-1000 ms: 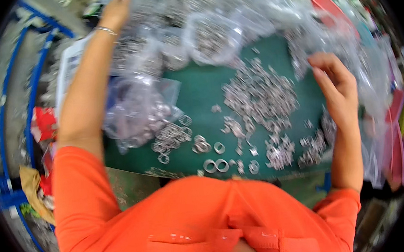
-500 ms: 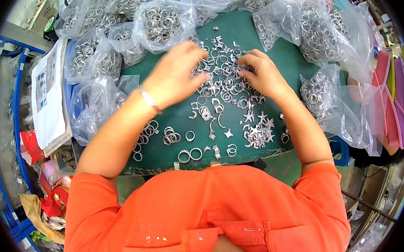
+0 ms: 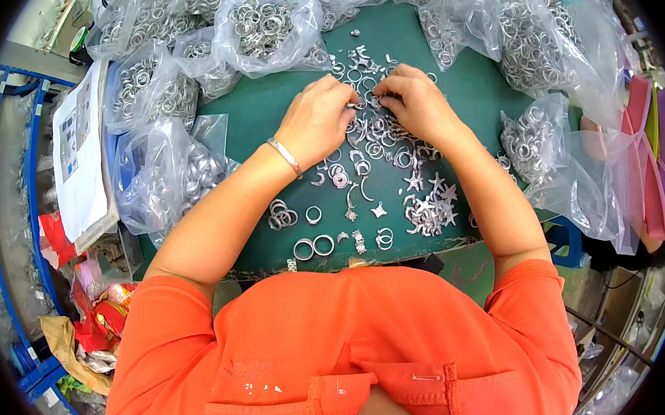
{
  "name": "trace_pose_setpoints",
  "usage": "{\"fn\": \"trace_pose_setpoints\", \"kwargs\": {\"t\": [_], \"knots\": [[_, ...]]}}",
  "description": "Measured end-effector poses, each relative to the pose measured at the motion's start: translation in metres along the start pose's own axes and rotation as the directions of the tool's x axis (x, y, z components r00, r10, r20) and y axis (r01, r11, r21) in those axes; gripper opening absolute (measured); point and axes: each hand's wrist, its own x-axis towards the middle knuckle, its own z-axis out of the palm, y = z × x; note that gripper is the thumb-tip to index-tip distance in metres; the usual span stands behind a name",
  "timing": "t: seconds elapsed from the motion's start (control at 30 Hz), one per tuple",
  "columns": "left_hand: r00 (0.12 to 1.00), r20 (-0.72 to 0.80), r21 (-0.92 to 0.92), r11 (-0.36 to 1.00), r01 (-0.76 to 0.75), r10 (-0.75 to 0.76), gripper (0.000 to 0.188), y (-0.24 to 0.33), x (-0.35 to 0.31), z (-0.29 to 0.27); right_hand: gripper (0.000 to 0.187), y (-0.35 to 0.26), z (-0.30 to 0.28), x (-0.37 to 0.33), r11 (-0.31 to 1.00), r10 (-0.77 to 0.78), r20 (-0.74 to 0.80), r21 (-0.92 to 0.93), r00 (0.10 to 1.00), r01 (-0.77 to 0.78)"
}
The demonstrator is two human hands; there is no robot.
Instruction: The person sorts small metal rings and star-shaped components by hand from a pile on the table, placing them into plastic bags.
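The pile of silver rings (image 3: 376, 133) lies on the table (image 3: 252, 109) between the left hand (image 3: 317, 117) and right hand (image 3: 418, 105). Both curl inward; fingertips are partly hidden, so I cannot tell what they hold.

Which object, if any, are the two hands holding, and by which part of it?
It cannot be told: the left hand and right hand are at the pile of metal pieces, but fingers hide any hold.

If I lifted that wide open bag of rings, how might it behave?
The clear plastic bag would probably sag, its film looking thin. It may feel heavy, packed with metallic rings. Its gaping mouth suggests spilling if tipped.
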Motion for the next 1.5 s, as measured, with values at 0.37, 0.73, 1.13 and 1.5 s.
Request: {"fn": "trace_pose_setpoints", "kwargs": {"t": [0.37,0.73,1.13,1.5], "knots": [[0.999,0.022,-0.131,0.991,-0.029,0.033,0.007,0.014,-0.017,-0.013,0.019,-0.005,-0.014,-0.01,0.95,0.077,0.094,-0.308,0.993,-0.045],[0.8,0.579,-0.007,0.982,-0.187,0.156,0.031,0.063,-0.087,-0.015,0.012,-0.016,-0.008,-0.009,0.943,0.099,-0.06,-0.314,0.993,-0.113],[0.899,0.437,0.048,0.999,-0.014,-0.009,0.029,0.063,-0.102,-0.022,0.009,-0.112,-0.007,-0.11,0.927,-0.02,0.399,0.351,0.917,-0.133],[0.982,0.179,-0.094,0.992,0.083,-0.065,0.012,0.05,-0.096,-0.036,0.009,-0.094,0.004,-0.071,0.987,-0.014,0.12,0.161,0.993,-0.005]]}}
